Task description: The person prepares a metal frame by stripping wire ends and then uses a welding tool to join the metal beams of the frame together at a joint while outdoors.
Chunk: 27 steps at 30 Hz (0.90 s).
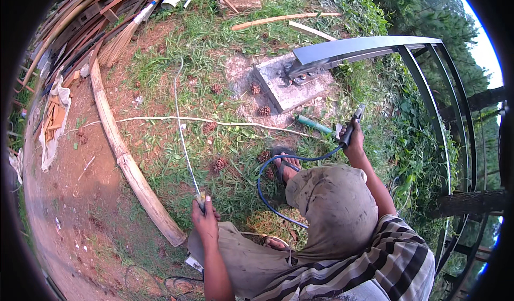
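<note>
In my left hand (205, 218), fingers closed, is the lower end of a long thin grey rod (186, 146). The rod points away over the grass and bends at its far tip. Something small, yellowish and dark shows at that grip, too small to name. My right hand (353, 139), off to the right, is wrapped round the black handle of a welding electrode holder (349, 132) with a pale metal tip. From its handle a blue cable (261, 180) loops down past my sandaled foot. A green tube (313, 124) lies just left of the holder.
A grey metal frame (364, 49) rests its near end on a concrete block (294, 84) and stretches along the right. A peeled log (131, 167) lies at left. Beyond it are a broom (120, 41) and piled wood (69, 28). A pale cord (225, 123) crosses the grass among pinecones.
</note>
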Available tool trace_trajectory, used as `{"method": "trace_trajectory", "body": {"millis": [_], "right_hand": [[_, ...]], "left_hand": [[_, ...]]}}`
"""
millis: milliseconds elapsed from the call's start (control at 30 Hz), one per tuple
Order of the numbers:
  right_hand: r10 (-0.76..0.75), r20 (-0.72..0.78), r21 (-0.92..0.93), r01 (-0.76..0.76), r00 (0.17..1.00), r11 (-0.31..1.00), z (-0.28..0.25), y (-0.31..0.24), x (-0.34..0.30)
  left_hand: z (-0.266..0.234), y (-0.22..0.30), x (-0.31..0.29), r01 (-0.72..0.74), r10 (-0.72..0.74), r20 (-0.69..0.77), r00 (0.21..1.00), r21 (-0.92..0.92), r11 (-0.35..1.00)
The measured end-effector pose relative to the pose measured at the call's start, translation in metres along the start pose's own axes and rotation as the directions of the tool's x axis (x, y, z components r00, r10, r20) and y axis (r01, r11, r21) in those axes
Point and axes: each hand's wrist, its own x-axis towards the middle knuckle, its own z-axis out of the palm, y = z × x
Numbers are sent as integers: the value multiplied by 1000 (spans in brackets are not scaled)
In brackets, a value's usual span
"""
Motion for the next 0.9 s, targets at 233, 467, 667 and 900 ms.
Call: {"method": "trace_trajectory", "body": {"millis": [233, 467, 667, 900], "right_hand": [[65, 43, -170, -57, 997, 984, 13, 14, 15], [70, -174, -250, -113, 982, 962, 28, 17, 41], [244, -136, 21, -244, 960, 970, 58, -32, -1], [278, -152, 15, -279, 949, 960, 135, -101, -151]], "left_hand": [[27, 2, 43, 89, -81, 54, 995, -154, 984], [50, 7, 100, 128, -137, -24, 990, -226, 966], [66, 26, 39, 417, -445, -10, 895, -333, 846], [88, 97, -101, 460, -401, 228, 887, -514, 724]]}}
